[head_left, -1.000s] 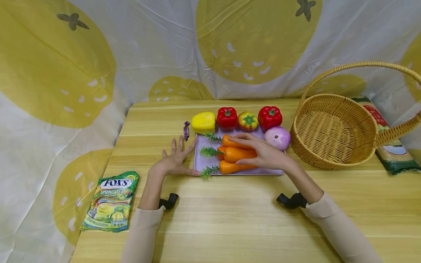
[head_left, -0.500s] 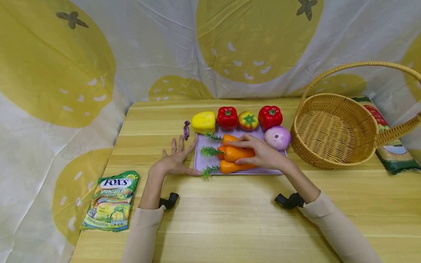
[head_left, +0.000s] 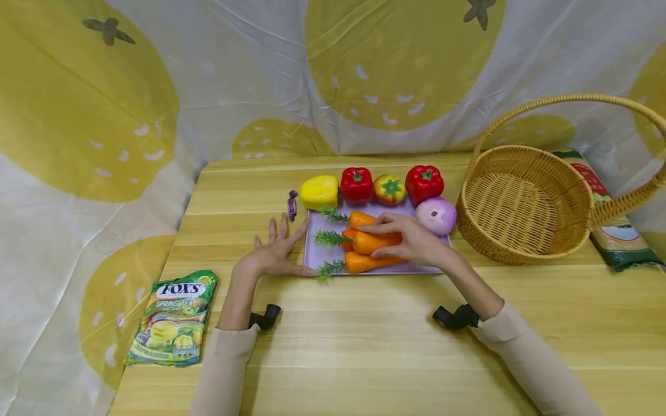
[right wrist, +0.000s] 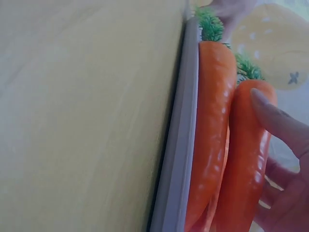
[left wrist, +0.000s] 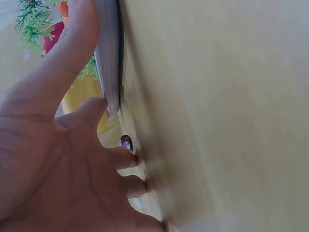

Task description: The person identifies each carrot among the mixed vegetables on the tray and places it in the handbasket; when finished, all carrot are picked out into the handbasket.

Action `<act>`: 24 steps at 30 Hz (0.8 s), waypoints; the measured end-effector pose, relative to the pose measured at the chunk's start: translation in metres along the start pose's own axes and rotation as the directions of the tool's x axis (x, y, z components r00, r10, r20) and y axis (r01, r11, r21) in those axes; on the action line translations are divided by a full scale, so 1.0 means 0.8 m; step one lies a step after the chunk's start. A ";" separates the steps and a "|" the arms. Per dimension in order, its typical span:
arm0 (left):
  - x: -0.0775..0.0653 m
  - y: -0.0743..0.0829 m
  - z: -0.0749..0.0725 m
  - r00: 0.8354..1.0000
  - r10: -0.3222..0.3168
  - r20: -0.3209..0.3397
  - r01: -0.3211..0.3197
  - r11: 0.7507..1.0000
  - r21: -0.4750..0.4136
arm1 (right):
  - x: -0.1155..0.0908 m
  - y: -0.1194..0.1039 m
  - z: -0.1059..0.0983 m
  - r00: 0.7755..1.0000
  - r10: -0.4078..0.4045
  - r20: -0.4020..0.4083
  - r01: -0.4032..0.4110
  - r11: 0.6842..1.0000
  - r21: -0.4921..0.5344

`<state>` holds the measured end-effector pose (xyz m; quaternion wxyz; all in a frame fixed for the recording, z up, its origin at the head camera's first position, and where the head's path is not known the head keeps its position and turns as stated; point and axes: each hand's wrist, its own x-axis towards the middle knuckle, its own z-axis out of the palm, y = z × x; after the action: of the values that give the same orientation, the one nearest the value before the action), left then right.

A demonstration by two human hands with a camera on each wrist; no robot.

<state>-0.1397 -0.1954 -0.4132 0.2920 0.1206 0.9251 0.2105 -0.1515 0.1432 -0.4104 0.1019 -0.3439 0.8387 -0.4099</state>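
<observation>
On the lilac tray [head_left: 314,222] lie several orange carrots with green leafy tops. My right hand [head_left: 413,240] arches over them and grips the raised middle carrot [head_left: 369,242] from above. In the right wrist view the thumb lies along that carrot [right wrist: 246,150], with the other fingers behind it. A front carrot [head_left: 359,263] rests along the tray's near edge, and a far carrot [head_left: 360,219] is partly covered by the fingers. My left hand [head_left: 273,258] is spread at the tray's left end, its thumb and forefinger touching the rim, other fingertips on the table.
Along the tray's far side sit a yellow pepper [head_left: 319,192], two red peppers [head_left: 356,186], a tomato-like fruit [head_left: 389,189] and a purple onion [head_left: 436,215]. Right stands a wicker basket [head_left: 520,208] beside a packet [head_left: 621,240]. Left are a wrapped candy [head_left: 292,207] and a candy bag [head_left: 174,318].
The right hand has shifted slightly left, its fingers drawn in a little around the middle carrot. The left hand keeps its place at the tray. The head view has shifted slightly.
</observation>
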 end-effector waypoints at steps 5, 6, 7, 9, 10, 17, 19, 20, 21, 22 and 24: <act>0.001 0.000 -0.002 1.000 -0.002 0.005 0.002 1.000 0.006 | -0.006 -0.004 -0.011 0.998 0.003 -0.055 -0.003 1.000 0.011; 0.001 0.000 -0.002 1.000 0.000 0.005 0.000 1.000 0.008 | -0.008 -0.005 -0.015 0.998 0.005 -0.065 -0.004 1.000 0.014; 0.001 0.000 -0.002 1.000 0.000 0.004 0.000 1.000 0.010 | -0.011 -0.006 -0.019 0.997 0.005 -0.075 -0.004 1.000 0.014; 0.001 -0.001 -0.001 1.000 -0.001 0.005 0.001 1.000 0.013 | -0.016 -0.010 -0.030 0.996 0.014 -0.092 -0.012 0.999 0.030; 0.002 -0.001 -0.001 1.000 0.000 0.005 0.000 1.000 0.013 | -0.020 -0.012 -0.036 0.994 0.018 -0.103 -0.015 0.999 0.033; 0.001 -0.002 0.000 1.000 0.003 0.004 -0.003 1.000 0.015 | -0.045 -0.024 -0.083 0.975 0.083 -0.208 -0.080 0.996 0.025; 0.002 -0.002 -0.001 1.000 0.004 0.004 -0.004 1.000 0.015 | -0.053 -0.025 -0.098 0.965 0.105 -0.242 -0.106 0.994 0.008; 0.002 -0.002 -0.001 1.000 0.003 0.005 -0.003 1.000 0.015 | -0.057 -0.025 -0.106 0.959 0.111 -0.259 -0.115 0.993 -0.001; 0.002 -0.002 -0.001 1.000 0.000 0.005 0.000 1.000 0.017 | -0.061 -0.025 -0.113 0.954 0.115 -0.278 -0.124 0.992 -0.015; 0.002 -0.002 -0.001 1.000 0.001 0.005 -0.002 1.000 0.016 | -0.066 -0.024 -0.121 0.948 0.121 -0.295 -0.134 0.991 -0.025; 0.003 -0.002 0.000 1.000 0.002 0.006 -0.002 1.000 0.015 | -0.076 -0.022 -0.139 0.938 0.129 -0.322 -0.152 0.987 -0.048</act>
<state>-0.1420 -0.1958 -0.4146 0.2937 0.1245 0.9257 0.2034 -0.1480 0.2443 -0.3325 -0.0180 -0.2161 0.8808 -0.4209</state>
